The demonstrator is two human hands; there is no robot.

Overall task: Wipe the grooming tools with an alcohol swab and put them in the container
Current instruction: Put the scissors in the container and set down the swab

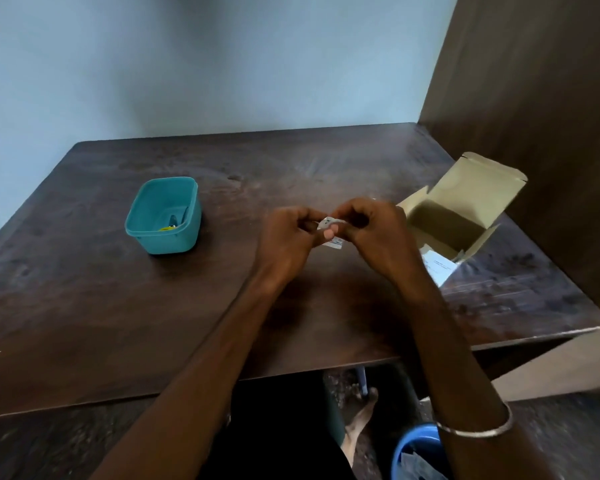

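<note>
While the sachet is pinched by the fingers of both the left hand and right hand, a sudden tear could drop the swab onto the tabletop.

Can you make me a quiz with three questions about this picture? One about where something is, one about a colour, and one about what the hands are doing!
1. Where is the open cardboard box?
A. right side of the table
B. left side
C. on the floor

2. What colour is the container?
A. red
B. teal
C. white

3. What are the left hand and right hand doing?
A. lying flat
B. lifting the container
C. pinching a small packet together

Answers: 1 A, it stands by the right edge. 2 B, its walls are teal. 3 C, both sets of fingers curl on the packet.
</note>
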